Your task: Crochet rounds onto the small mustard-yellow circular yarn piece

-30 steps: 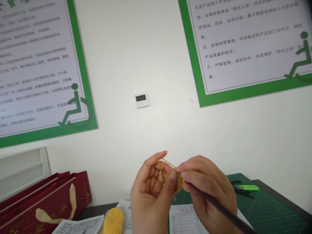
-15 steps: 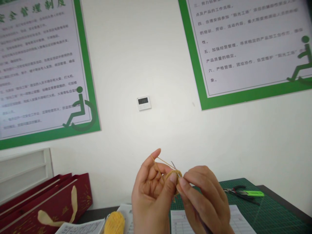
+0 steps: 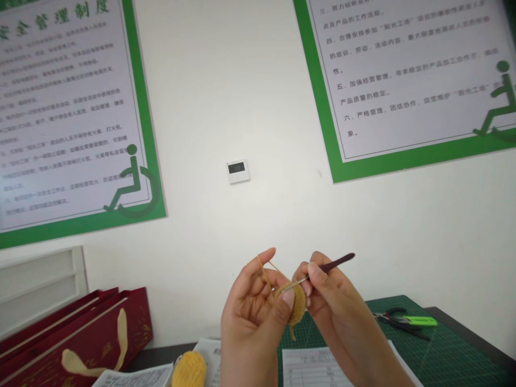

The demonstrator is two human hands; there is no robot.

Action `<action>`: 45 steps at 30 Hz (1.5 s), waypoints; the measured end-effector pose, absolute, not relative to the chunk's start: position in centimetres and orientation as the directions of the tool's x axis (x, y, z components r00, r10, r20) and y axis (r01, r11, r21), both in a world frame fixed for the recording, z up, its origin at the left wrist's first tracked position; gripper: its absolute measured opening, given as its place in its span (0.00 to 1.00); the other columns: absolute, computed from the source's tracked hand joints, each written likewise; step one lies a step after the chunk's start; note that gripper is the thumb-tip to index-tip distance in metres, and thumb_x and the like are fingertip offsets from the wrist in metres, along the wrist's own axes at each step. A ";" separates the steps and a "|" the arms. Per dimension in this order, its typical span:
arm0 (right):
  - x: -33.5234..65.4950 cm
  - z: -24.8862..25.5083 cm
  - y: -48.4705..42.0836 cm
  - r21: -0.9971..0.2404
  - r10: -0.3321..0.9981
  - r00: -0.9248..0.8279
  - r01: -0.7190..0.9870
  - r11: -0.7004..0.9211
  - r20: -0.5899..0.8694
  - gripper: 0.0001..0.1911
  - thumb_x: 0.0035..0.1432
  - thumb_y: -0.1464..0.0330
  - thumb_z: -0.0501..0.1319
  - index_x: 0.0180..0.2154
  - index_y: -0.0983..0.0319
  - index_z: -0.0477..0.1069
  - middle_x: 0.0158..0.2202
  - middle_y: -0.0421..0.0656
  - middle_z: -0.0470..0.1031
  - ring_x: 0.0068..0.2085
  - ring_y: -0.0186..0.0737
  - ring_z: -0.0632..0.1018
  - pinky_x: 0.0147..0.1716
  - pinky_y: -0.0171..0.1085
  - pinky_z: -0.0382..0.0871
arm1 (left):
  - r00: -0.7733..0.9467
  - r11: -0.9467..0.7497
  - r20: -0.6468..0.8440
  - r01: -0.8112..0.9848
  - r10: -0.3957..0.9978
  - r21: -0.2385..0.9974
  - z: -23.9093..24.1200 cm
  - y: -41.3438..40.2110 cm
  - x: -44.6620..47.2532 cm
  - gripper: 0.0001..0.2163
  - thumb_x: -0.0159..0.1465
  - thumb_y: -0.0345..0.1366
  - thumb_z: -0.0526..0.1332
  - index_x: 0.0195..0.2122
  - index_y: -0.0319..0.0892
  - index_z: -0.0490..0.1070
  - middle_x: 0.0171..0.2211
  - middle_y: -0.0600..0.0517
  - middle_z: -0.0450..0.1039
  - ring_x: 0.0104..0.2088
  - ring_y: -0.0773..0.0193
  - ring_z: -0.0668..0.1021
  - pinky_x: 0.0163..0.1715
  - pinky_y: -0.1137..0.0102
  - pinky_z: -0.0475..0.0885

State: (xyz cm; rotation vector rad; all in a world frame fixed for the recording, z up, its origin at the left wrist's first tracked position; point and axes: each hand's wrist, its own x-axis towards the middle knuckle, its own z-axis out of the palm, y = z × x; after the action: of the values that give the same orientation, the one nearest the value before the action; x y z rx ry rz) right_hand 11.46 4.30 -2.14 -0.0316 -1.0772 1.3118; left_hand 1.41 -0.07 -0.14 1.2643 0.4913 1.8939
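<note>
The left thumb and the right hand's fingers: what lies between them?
In the head view, the metal end of a crochet hook and part of the yellow crocheted piece.

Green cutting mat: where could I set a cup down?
The largest bare patch showing on the green cutting mat is at the right, bordered by the green-handled tool, the printed sheet and the mat's right edge. A smaller patch shows below and between the left hand and right hand. The left side is crowded: yellow yarn ball, papers, red bags.
</note>
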 end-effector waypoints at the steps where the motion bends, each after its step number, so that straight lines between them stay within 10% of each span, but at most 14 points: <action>1: 11.4 -2.3 4.3 -0.549 0.756 -0.095 -0.746 0.377 0.648 0.17 0.64 0.58 0.64 0.29 0.59 0.62 0.27 0.37 0.67 0.28 0.33 0.68 0.31 0.34 0.67 | -0.200 -0.622 0.596 -0.390 0.777 0.679 -0.2 -0.1 1.6 0.21 0.56 0.27 0.73 0.51 0.46 0.79 0.29 0.53 0.74 0.27 0.68 0.74 0.26 0.75 0.69; 6: 11.8 -3.2 4.9 -0.226 0.267 0.267 -0.174 0.958 0.926 0.07 0.64 0.74 0.62 0.38 0.55 0.73 0.31 0.39 0.72 0.33 0.38 0.74 0.32 0.37 0.70 | -0.277 -0.656 0.596 -0.367 0.754 0.659 -0.5 -0.1 2.2 0.20 0.56 0.27 0.73 0.50 0.46 0.80 0.30 0.52 0.75 0.29 0.67 0.75 0.28 0.75 0.71; 10: 12.3 -3.7 5.3 0.150 -0.201 0.187 0.257 0.955 0.962 0.20 0.56 0.82 0.64 0.46 0.55 0.76 0.33 0.43 0.78 0.33 0.41 0.76 0.32 0.42 0.72 | -0.129 -0.471 0.485 -0.542 0.865 0.696 -0.6 0.1 1.7 0.22 0.54 0.26 0.74 0.51 0.42 0.80 0.30 0.51 0.75 0.29 0.68 0.76 0.31 0.75 0.73; 16: 10.9 -3.8 4.4 -0.184 0.363 0.410 -0.413 0.892 0.837 0.05 0.70 0.66 0.57 0.42 0.53 0.72 0.29 0.39 0.73 0.32 0.39 0.76 0.29 0.38 0.69 | 0.120 -0.224 0.408 -0.682 0.905 0.697 -0.1 0.2 1.0 0.23 0.51 0.24 0.75 0.50 0.36 0.80 0.28 0.52 0.75 0.31 0.66 0.80 0.32 0.76 0.73; 25: 11.0 -2.4 3.9 -0.360 0.731 0.053 -0.845 0.396 0.680 0.18 0.71 0.59 0.56 0.28 0.59 0.66 0.24 0.36 0.65 0.25 0.32 0.66 0.26 0.33 0.63 | 0.080 -0.295 0.438 -0.631 0.895 0.718 -0.4 0.3 0.8 0.18 0.52 0.26 0.75 0.44 0.40 0.83 0.31 0.50 0.75 0.30 0.68 0.77 0.33 0.75 0.72; 31: 10.9 -3.5 4.7 -0.450 0.686 0.126 -0.669 0.592 0.716 0.09 0.68 0.59 0.61 0.38 0.56 0.73 0.37 0.40 0.76 0.40 0.36 0.76 0.43 0.36 0.71 | -0.154 -0.552 0.550 -0.463 0.821 0.694 -0.9 0.4 1.5 0.15 0.55 0.30 0.74 0.44 0.46 0.83 0.32 0.51 0.75 0.33 0.65 0.76 0.35 0.73 0.71; 45: 12.6 -2.9 5.4 -0.332 0.471 0.173 -0.506 0.796 0.865 0.06 0.72 0.63 0.55 0.40 0.55 0.69 0.34 0.37 0.79 0.37 0.34 0.78 0.41 0.36 0.73 | -0.195 -0.545 0.516 -0.441 0.834 0.713 -0.7 0.1 1.7 0.14 0.55 0.30 0.74 0.44 0.43 0.83 0.31 0.50 0.76 0.31 0.69 0.75 0.32 0.78 0.70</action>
State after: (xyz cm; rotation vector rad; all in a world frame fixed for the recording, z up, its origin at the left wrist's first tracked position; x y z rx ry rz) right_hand 12.61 5.43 -2.94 0.0341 -1.2129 0.6935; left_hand 1.74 0.08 -0.75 1.1686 0.5240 1.8572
